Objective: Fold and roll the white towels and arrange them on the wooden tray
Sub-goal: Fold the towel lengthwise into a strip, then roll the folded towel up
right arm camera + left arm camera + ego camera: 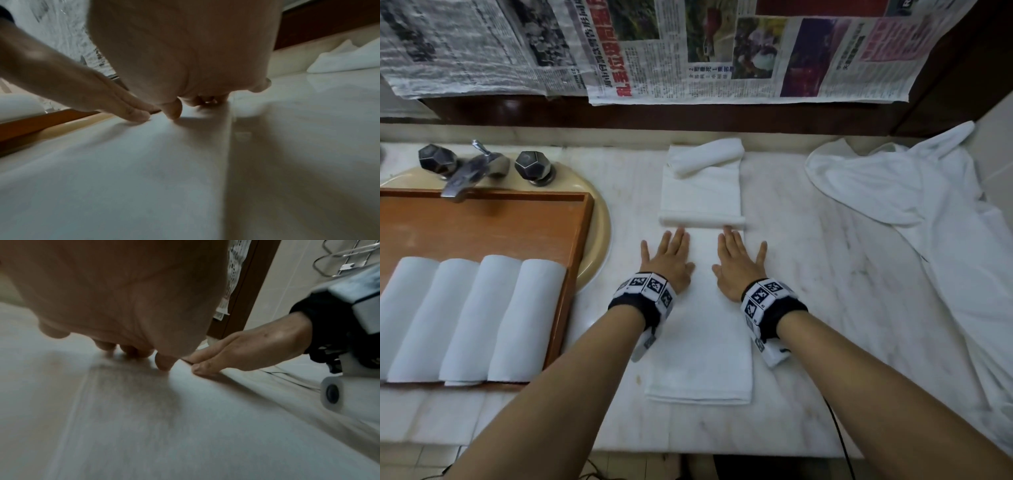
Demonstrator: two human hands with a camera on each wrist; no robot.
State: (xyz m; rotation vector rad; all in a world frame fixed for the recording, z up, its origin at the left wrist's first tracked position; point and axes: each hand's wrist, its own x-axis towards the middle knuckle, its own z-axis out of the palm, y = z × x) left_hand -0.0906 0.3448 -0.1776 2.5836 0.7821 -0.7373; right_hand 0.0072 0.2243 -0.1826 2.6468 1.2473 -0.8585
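Both hands lie flat with straight fingers on the folded white towel (700,342) on the worktop (825,274): the left hand (667,258) and the right hand (738,263) touch its small rolled part (702,221). Four rolled towels (469,318) lie in the wooden tray (582,219).

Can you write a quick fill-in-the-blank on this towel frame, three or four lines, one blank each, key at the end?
1. The wooden tray holds ____ rolled towels.
2. The left hand and right hand lie ____ on the folded towel.
3. The tray rests over the ____.
4. The loose white cloth lies on the person's ____ side.

Missing words: four; flat; sink; right
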